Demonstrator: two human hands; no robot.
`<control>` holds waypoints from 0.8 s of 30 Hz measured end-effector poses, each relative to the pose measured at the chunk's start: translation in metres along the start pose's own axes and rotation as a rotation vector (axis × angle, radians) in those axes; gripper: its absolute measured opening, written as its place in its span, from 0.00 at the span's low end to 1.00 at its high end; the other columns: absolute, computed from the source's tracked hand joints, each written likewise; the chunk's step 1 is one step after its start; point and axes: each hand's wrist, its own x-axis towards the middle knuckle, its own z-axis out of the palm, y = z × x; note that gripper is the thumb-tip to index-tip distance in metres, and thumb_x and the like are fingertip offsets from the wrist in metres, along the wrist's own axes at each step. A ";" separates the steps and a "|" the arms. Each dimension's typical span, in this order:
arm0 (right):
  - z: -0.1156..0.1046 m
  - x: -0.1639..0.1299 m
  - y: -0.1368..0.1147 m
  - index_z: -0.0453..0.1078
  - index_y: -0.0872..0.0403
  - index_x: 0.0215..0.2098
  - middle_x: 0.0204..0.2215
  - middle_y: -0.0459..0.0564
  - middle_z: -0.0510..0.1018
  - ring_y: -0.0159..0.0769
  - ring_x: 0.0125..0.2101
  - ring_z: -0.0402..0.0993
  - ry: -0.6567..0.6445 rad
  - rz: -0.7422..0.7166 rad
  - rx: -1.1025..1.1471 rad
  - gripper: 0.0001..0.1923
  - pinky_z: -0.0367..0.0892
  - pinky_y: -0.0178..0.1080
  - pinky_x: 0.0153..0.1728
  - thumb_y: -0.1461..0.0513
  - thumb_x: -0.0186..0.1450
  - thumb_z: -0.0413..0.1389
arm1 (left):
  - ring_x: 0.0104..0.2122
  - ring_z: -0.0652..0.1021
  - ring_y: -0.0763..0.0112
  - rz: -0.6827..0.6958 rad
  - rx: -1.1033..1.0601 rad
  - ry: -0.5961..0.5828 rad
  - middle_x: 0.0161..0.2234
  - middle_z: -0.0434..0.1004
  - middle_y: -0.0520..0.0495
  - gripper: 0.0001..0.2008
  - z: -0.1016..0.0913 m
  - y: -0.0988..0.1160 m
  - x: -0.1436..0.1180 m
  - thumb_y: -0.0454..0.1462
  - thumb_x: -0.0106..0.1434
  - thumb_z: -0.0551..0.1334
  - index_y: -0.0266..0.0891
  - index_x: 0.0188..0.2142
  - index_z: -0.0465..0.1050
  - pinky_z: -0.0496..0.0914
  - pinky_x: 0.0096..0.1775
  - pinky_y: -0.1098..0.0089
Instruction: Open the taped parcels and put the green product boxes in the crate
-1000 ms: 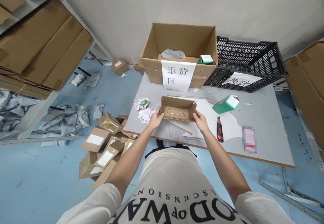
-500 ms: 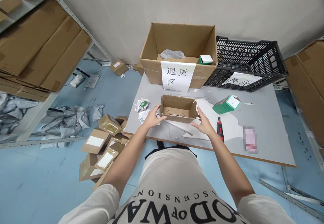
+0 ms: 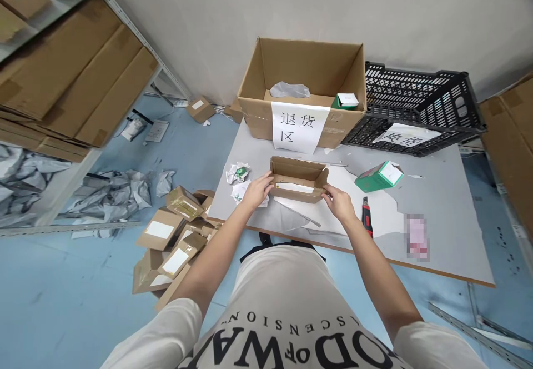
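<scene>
Holds small, rectangular brown cardboard box (image 3: 298, 194), already open, between partly curled left hand (image 3: 257, 190) and right hand (image 3: 339, 202); not yet released.

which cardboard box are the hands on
The small open-topped box, with the left hand at its left end and the right hand at its right. Neither hand touches the large carton behind it or the boxes piled on the floor.

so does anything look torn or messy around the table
Yes. The table has a paler patch with a ragged edge, as if its surface were torn. Crumpled paper lies loose at its left end, and cardboard boxes are heaped at odd angles on the floor.
</scene>
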 end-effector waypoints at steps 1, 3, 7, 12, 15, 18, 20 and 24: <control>0.001 0.000 0.000 0.70 0.52 0.49 0.46 0.53 0.77 0.45 0.42 0.76 0.022 0.010 0.008 0.17 0.69 0.47 0.45 0.61 0.63 0.50 | 0.55 0.70 0.57 -0.001 -0.005 0.001 0.59 0.64 0.44 0.17 0.000 0.000 0.001 0.42 0.63 0.56 0.41 0.50 0.71 0.61 0.58 0.55; 0.004 0.002 -0.002 0.70 0.52 0.50 0.48 0.54 0.76 0.45 0.44 0.75 0.062 0.029 0.020 0.18 0.68 0.48 0.47 0.62 0.63 0.49 | 0.55 0.69 0.56 -0.001 -0.020 0.000 0.60 0.62 0.44 0.17 0.000 0.000 0.003 0.41 0.63 0.56 0.40 0.50 0.70 0.60 0.58 0.55; 0.010 0.006 -0.005 0.70 0.54 0.49 0.50 0.56 0.74 0.46 0.46 0.74 0.112 0.050 0.034 0.18 0.68 0.48 0.48 0.62 0.63 0.49 | 0.55 0.69 0.55 -0.007 -0.012 0.009 0.60 0.61 0.41 0.17 0.000 0.001 0.006 0.39 0.63 0.55 0.37 0.50 0.70 0.61 0.57 0.55; 0.015 0.013 -0.008 0.69 0.56 0.50 0.50 0.58 0.74 0.46 0.51 0.70 0.146 0.057 0.032 0.18 0.66 0.48 0.50 0.62 0.64 0.48 | 0.57 0.67 0.59 0.017 -0.058 -0.024 0.60 0.61 0.45 0.21 -0.007 0.000 0.017 0.34 0.61 0.55 0.39 0.54 0.67 0.59 0.59 0.58; 0.015 0.016 -0.007 0.65 0.54 0.55 0.53 0.57 0.72 0.48 0.50 0.71 0.114 0.067 0.026 0.21 0.66 0.50 0.50 0.61 0.63 0.48 | 0.58 0.66 0.61 -0.026 -0.166 0.026 0.59 0.64 0.44 0.25 -0.018 -0.014 0.024 0.31 0.59 0.55 0.39 0.57 0.63 0.58 0.60 0.58; 0.013 0.014 -0.008 0.56 0.54 0.61 0.58 0.58 0.65 0.49 0.55 0.65 0.084 0.064 0.027 0.28 0.63 0.52 0.53 0.60 0.63 0.50 | 0.57 0.67 0.62 -0.145 -0.314 0.226 0.58 0.65 0.40 0.25 -0.034 -0.041 0.022 0.32 0.59 0.55 0.35 0.57 0.62 0.59 0.59 0.59; 0.013 0.009 -0.011 0.49 0.54 0.64 0.62 0.57 0.58 0.48 0.61 0.55 0.099 0.049 0.040 0.33 0.58 0.52 0.57 0.59 0.62 0.51 | 0.55 0.70 0.61 -0.291 -0.339 0.357 0.56 0.67 0.36 0.23 -0.046 -0.063 0.010 0.35 0.59 0.57 0.33 0.55 0.64 0.62 0.57 0.60; 0.020 -0.007 -0.022 0.40 0.54 0.67 0.67 0.58 0.42 0.49 0.65 0.38 0.194 0.044 0.034 0.38 0.50 0.55 0.60 0.56 0.63 0.50 | 0.53 0.72 0.57 -0.696 -0.191 0.380 0.53 0.71 0.35 0.21 -0.059 -0.099 -0.027 0.40 0.58 0.61 0.33 0.50 0.68 0.63 0.55 0.58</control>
